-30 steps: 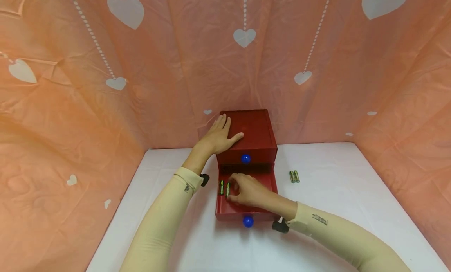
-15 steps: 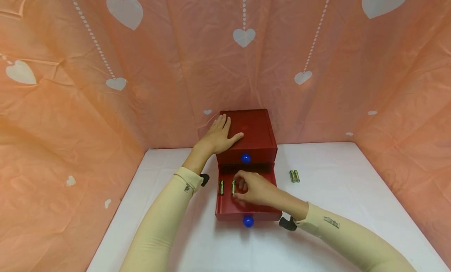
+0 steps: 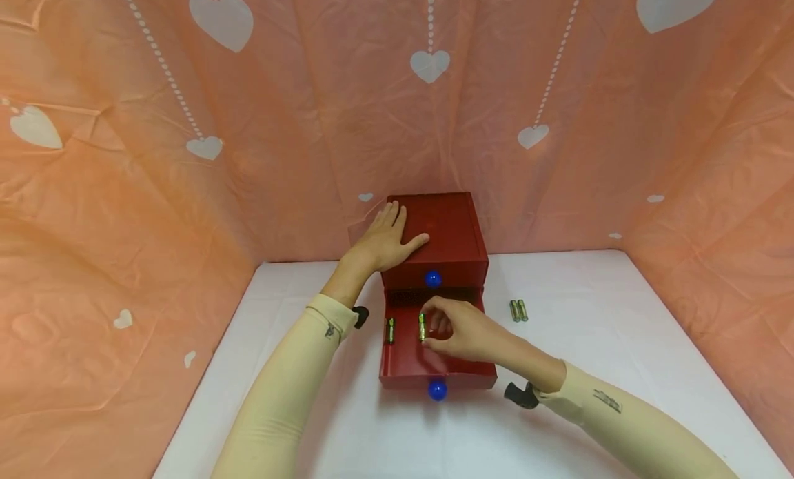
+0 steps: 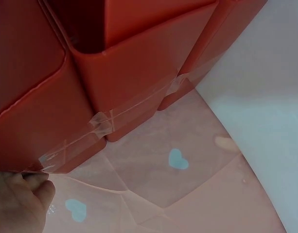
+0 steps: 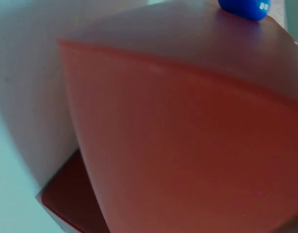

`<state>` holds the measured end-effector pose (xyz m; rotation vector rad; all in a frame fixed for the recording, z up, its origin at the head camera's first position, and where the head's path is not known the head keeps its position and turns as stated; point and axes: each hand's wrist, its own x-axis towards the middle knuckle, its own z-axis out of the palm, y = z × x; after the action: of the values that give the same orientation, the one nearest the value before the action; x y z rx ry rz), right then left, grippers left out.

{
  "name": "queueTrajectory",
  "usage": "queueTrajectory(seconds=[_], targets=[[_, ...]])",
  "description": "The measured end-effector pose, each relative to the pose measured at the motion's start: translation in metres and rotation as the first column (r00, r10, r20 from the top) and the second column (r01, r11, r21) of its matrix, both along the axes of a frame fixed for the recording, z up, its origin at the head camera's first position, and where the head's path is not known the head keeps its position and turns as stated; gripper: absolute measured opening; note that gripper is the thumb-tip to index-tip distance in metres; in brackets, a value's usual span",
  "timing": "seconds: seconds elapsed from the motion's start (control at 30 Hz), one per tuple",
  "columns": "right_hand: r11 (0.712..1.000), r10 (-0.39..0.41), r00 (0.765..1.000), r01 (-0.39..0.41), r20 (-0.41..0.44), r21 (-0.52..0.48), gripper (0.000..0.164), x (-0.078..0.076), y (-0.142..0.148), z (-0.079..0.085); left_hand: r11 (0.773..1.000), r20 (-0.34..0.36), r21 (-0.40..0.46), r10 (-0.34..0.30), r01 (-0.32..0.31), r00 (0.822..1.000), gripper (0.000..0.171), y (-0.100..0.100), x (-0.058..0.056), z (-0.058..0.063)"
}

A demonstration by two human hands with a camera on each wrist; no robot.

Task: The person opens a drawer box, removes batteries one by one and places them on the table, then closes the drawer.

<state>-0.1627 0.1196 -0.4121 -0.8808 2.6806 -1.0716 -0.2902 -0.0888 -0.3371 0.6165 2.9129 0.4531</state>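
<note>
In the head view a red two-drawer box (image 3: 443, 224) stands at the back of the table, its lower drawer (image 3: 406, 365) pulled out. My left hand (image 3: 383, 243) rests on the box's top left, fingers straight and spread; part of it (image 4: 17, 201) shows at the lower left of the left wrist view. Over the drawer, my right hand (image 3: 462, 331) pinches a green AA battery (image 3: 422, 327) between thumb and fingers. Another battery (image 3: 389, 331) lies along the drawer's left wall. The right wrist view shows the drawer's outer side (image 5: 178, 145) and a blue knob (image 5: 246, 7), with the fingers hidden.
Two more batteries (image 3: 518, 311) lie side by side on the white table (image 3: 558, 341), right of the box. The upper drawer is closed, with a blue knob (image 3: 433, 279). A pink curtain (image 3: 310, 120) with white hearts surrounds the table.
My right hand has moved to the right inside the drawer, taking the pinched battery away from the one at the left wall. My left hand has stayed in place.
</note>
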Motion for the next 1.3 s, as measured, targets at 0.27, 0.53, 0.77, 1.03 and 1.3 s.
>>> queueTrajectory(seconds=[0.27,0.53,0.77,1.03,1.3], targets=[[0.999,0.036,0.999,-0.036,-0.006,-0.014,0.044,0.004,0.015,0.008,1.0,0.009,0.01,-0.005,0.005,1.0,0.097,0.0,0.0,0.001],[0.996,0.067,0.998,-0.068,-0.017,-0.053,0.045,0.007,0.025,0.009,1.0,-0.002,0.006,0.004,-0.004,1.0,0.097,-0.001,-0.002,0.002],[0.992,0.067,0.995,-0.074,-0.067,-0.101,0.044,0.013,0.033,0.007,1.0,0.004,-0.005,0.005,-0.005,1.0,0.097,-0.001,0.0,0.0],[0.986,0.057,0.992,-0.074,-0.115,-0.148,0.045,0.016,0.049,0.007,1.0,0.004,0.011,0.005,-0.005,1.0,0.097,0.001,0.002,0.001],[0.982,0.019,0.979,-0.056,-0.204,-0.178,0.046,0.017,0.068,0.006,1.0,0.011,0.003,-0.004,0.004,1.0,0.096,0.0,0.001,0.001]])
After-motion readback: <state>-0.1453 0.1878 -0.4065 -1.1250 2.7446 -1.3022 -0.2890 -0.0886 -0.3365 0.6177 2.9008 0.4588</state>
